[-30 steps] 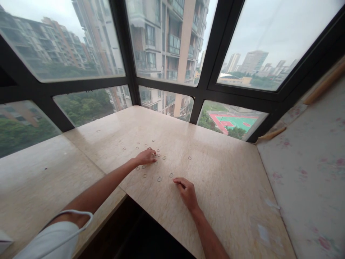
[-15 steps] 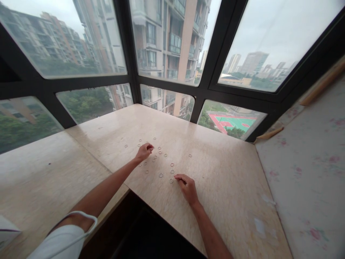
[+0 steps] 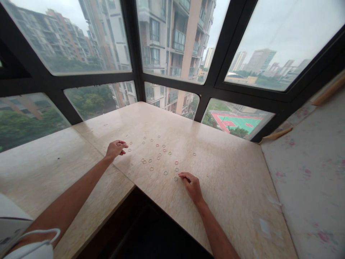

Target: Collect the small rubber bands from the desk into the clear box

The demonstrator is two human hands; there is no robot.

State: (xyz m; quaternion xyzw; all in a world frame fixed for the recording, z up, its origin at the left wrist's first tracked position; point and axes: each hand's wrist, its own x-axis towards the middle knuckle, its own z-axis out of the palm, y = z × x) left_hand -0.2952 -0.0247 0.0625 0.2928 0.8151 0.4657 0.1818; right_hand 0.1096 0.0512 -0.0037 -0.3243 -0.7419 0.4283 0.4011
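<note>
Several thin coloured rings, like small elastic bands, lie scattered flat on the marble-patterned countertop; one is a red ring [image 3: 176, 163]. At the left of the scatter, my left hand [image 3: 115, 149] hovers low with thumb and fingers pinched; what is in them, if anything, is too small to make out. Just right of its fingertips lie a pale ring [image 3: 130, 143] and another ring [image 3: 129, 150]. My right hand [image 3: 192, 185] rests on the surface, fingers curled together, its fingertips close beside a dark ring [image 3: 175, 178] and a greenish ring [image 3: 176, 169]. Its grip is hidden.
The countertop [image 3: 229, 172] meets dark-framed windows [image 3: 172, 86] at the back and a flowered wall [image 3: 309, 180] at the right. A dark gap [image 3: 145, 230] opens below its front edge. A white object [image 3: 12, 212] stands at the lower left. One ring [image 3: 194, 154] lies apart on the right.
My left hand has moved left, from above the middle of the rings to their left side. The right hand stays by the same rings. The view has shifted slightly.
</note>
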